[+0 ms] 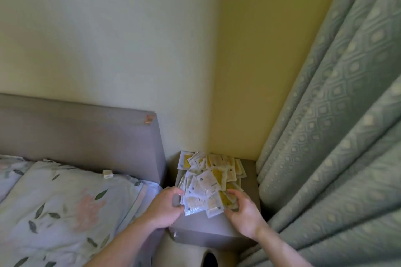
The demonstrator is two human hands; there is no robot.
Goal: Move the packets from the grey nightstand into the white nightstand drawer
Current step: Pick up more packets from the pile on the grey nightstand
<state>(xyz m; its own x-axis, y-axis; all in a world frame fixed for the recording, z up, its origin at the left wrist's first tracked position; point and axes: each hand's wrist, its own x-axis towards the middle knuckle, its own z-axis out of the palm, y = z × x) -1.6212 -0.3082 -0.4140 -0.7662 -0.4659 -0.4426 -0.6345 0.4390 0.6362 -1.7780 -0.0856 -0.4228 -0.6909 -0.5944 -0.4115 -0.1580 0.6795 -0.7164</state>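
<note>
Both forearms reach forward. Left hand (165, 208) and right hand (243, 212) curl their fingers around the near edges of a loose heap of flat, glossy white-and-yellow packets (208, 182), which lies between the fingertips on the matte grey nightstand (201, 225).
</note>
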